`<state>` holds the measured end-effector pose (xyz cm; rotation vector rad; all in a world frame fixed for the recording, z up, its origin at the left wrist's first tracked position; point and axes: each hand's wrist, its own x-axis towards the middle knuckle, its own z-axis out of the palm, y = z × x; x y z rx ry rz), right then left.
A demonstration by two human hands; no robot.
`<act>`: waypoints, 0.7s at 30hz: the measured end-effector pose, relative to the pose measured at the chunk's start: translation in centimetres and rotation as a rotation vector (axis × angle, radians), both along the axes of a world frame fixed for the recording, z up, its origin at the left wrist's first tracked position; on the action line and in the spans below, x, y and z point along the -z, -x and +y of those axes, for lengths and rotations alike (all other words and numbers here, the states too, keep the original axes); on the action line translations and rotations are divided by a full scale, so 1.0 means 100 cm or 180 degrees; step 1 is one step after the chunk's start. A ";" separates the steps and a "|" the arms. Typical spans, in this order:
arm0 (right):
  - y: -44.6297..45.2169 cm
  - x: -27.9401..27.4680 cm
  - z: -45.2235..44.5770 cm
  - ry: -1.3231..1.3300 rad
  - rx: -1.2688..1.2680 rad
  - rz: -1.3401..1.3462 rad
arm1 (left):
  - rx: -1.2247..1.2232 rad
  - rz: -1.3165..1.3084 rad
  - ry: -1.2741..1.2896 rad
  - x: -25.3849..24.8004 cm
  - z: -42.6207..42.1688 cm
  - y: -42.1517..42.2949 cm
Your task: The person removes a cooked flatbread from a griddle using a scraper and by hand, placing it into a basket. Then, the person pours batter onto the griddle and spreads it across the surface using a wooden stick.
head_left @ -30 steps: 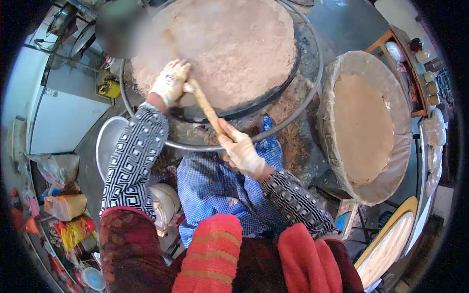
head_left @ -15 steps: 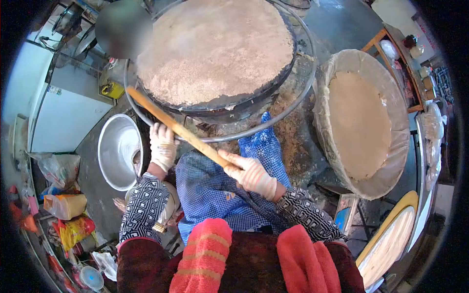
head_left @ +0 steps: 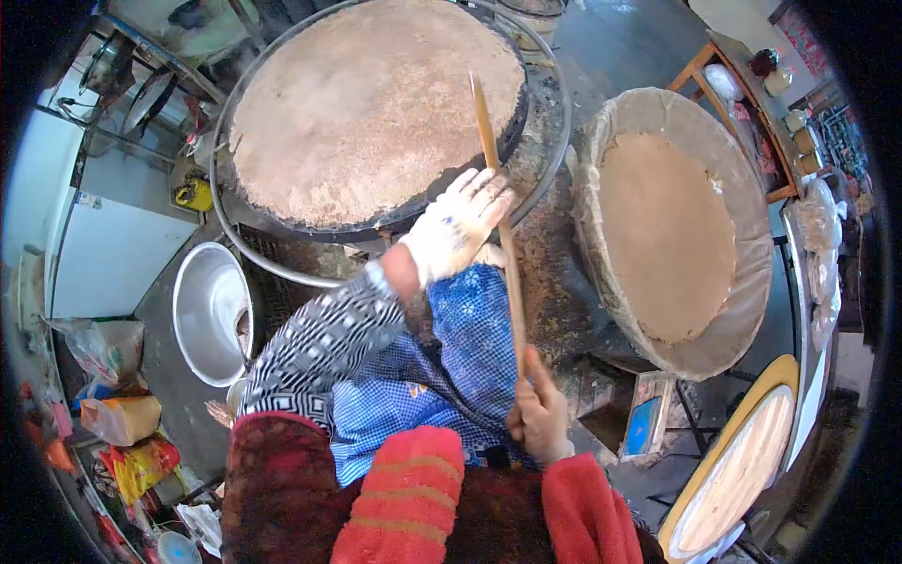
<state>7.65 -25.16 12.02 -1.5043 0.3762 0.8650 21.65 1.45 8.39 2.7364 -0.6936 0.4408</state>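
Observation:
A long wooden stick slants up from my lap towards the round griddle. My left hand, in a white glove, has its fingers across the stick's middle, near the griddle's front edge. My right hand is closed round the stick's lower end, close to my body. The stick's tip lies over the right part of a thin, pale brown layer that covers most of the griddle. A metal ring runs round the griddle.
On the right stands a large basin lined with plastic, holding smooth brown batter. A metal bowl is at the left. A round wooden board leans at lower right, near an open box. Bags lie far left.
The stick has swung from pointing up-left to nearly upright, its tip now over the griddle's right side. My left hand moved right onto it; my right hand moved down and slightly right.

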 end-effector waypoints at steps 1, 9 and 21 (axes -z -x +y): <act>-0.004 0.005 0.007 -0.0285 -0.0232 0.0193 | 0.0036 0.0071 -0.0194 0.014 0.009 -0.007; -0.052 0.030 0.057 -0.1697 -0.0502 0.0652 | -0.0349 0.0095 -0.0684 0.026 0.094 -0.027; -0.107 0.033 0.100 -0.0604 -0.0748 -0.0688 | -0.2319 -0.0036 -0.0381 0.028 0.204 0.191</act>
